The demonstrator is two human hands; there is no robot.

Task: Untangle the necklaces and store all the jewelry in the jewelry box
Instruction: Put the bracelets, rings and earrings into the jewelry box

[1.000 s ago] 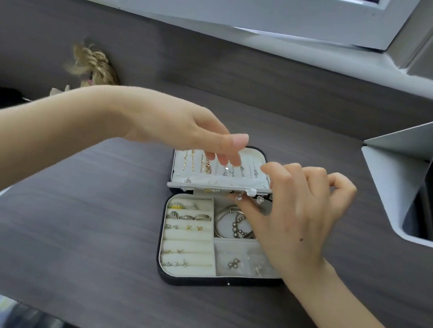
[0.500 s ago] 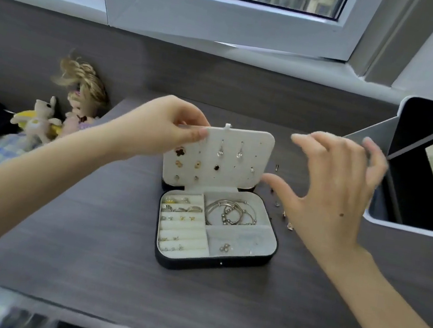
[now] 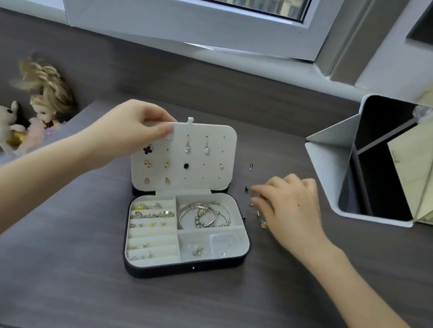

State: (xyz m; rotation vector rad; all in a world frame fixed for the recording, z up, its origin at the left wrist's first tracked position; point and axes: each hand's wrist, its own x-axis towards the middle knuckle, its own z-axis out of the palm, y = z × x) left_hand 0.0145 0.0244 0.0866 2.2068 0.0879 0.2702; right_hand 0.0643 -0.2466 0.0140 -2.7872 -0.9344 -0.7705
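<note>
right hand [image 3: 291,211] dropped onto loose earrings [image 3: 251,204]; left hand [image 3: 133,129] pinches perforated panel [image 3: 196,158].

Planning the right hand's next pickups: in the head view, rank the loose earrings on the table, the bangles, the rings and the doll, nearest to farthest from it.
1. Loose earrings: on the table, at the right hand's fingertips.
2. Bangles: jewelry box's back right compartment.
3. Rings: its left rolls.
4. Doll: far left, by the wall.

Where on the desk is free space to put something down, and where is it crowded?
Bare desk lies in front of the jewelry box and left of it. Crowded: loose earrings between box and right hand.
</note>
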